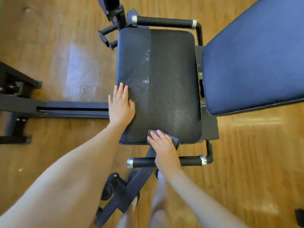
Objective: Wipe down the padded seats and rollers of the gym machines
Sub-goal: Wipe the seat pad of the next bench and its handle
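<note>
- On the black seat pad (171, 83), at its near edge, the right hand (164, 152) presses a grey cloth (173, 139) with straight fingers.
- At the seat pad's left edge, the left hand (121, 106) rests flat, fingers spread.
- Beside the seat pad, to its right, stands a blue backrest (256, 60).

A: How is the light?

B: Bright and warm. A pale patch of glare lies on the wooden floor (79, 74) left of the black seat pad (164, 79), and softer streaks shine on the boards at the right.

A: Any shine on the pad itself?

B: Yes, its left strip gleams and small wet specks glint there; the rest is matte and darker.

A: Sharpness?

B: The pad is fairly crisp. The left forearm (57, 178) near the lens is soft and blurred, as is the bottom edge.

A: Distortion?

B: Wide-angle bending: the blue backrest (255, 55) and the frame bars splay outward toward the corners.
</note>
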`<state>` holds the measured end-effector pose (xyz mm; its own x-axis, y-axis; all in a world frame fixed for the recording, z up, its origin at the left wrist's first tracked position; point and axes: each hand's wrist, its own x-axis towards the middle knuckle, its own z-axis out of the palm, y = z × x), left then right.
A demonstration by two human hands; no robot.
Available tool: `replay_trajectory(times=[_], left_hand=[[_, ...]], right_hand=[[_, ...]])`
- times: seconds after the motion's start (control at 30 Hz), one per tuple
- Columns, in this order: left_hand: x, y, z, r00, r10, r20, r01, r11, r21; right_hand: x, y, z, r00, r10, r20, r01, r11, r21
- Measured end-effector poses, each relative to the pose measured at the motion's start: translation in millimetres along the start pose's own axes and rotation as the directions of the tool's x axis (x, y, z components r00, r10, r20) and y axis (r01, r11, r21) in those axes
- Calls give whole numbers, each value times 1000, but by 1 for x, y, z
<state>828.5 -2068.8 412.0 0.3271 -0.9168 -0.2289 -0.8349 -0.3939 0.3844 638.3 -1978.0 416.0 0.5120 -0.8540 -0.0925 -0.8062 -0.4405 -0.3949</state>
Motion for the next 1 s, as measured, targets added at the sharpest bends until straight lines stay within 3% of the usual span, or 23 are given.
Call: replay_trajectory(times=[0.23,0.37,0.57,0.63,0.7,0.8,0.9,1.0], left_hand=[[-98,17,8,963,-239,127,246,969,-37],[-107,15,5,951,-237,199,237,971,22],[-105,2,-7,929,-207,308,198,978,59],[-105,1,-7,925,-223,307,209,975,78],[-107,8,-2,919,-287,270,268,957,106],[-104,36,7,881,-445,159,450,893,1],[-110,62,17,739,-674,6,646,707,-288],[-132,78,31,622,-782,-41,684,569,-456]], right_hand=[[13,-5,-30,976,-69,206,91,991,-99],[22,2,-44,927,-144,346,200,970,-135],[33,27,-52,822,-406,400,488,863,-128],[43,40,-55,715,-536,449,637,765,-101],[60,55,-58,563,-664,493,788,611,-76],[85,70,-56,336,-806,488,922,387,6],[109,64,-49,155,-875,459,976,209,69],[129,52,-39,11,-908,418,983,87,162]])
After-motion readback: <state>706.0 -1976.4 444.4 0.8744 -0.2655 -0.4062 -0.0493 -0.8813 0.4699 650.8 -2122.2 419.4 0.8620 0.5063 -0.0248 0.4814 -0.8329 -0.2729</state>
